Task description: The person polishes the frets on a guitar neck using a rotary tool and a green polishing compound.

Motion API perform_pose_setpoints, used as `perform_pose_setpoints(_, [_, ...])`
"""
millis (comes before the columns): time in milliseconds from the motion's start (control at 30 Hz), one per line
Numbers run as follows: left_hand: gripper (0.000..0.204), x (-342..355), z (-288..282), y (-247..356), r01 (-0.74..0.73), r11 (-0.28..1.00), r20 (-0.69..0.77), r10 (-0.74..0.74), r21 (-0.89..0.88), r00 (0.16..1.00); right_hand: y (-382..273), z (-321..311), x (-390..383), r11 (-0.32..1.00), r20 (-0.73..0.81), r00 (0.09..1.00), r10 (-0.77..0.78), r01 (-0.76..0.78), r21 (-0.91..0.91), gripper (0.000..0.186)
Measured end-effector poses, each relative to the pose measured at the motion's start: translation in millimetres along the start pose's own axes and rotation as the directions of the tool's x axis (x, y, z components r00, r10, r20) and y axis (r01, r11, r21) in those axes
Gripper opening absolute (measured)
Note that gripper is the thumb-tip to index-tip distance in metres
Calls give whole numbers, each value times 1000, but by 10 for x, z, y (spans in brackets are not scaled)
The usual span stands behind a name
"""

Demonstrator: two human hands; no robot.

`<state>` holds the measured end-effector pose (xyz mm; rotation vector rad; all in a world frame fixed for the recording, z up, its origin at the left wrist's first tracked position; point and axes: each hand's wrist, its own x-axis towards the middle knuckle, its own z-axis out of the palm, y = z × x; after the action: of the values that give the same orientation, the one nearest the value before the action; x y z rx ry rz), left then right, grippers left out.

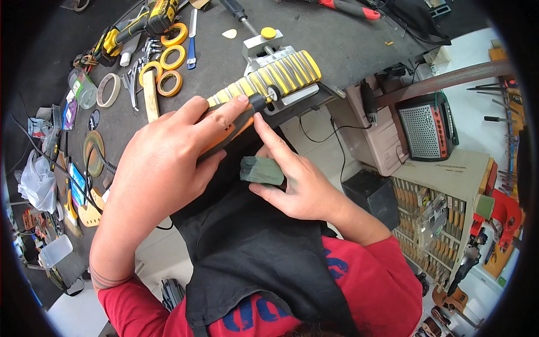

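Note:
My left hand is wrapped round an orange and black rotary tool, its index finger stretched along the body. A small round wheel on the tool's tip is close to a yellow and grey striped, tape-wrapped bar; I cannot tell if they touch. That bar sits in a metal vise at the bench edge. My right hand grips a dark green block of what looks like polishing compound between thumb and fingers. Its index finger reaches up to the tool's nose.
Rolls of yellow tape, a steel ruler, a wooden stick and a yellow power tool lie on the dark bench. A speaker stands right, above a rack of small tools. Cables hang below the bench.

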<state>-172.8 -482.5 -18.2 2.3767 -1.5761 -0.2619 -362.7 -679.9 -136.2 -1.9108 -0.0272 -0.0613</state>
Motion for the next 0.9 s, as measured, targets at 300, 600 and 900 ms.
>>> perform_pose_setpoints(300, [92, -10, 1, 17, -18, 1000, 5, 18, 8, 1000, 12, 29, -61, 1000, 2, 1000, -2, 2, -22, 128])
perform_pose_setpoints(600, [89, 26, -6, -18, 23, 1000, -13, -24, -16, 1000, -12, -6, 103, 1000, -10, 1000, -8, 8, 16, 128])
perform_pose_setpoints(900, [92, 92, -119, -206, 214, 976, -94, -216, -36, 972, -59, -80, 299, 998, -284, 958, -29, 42, 39, 75])
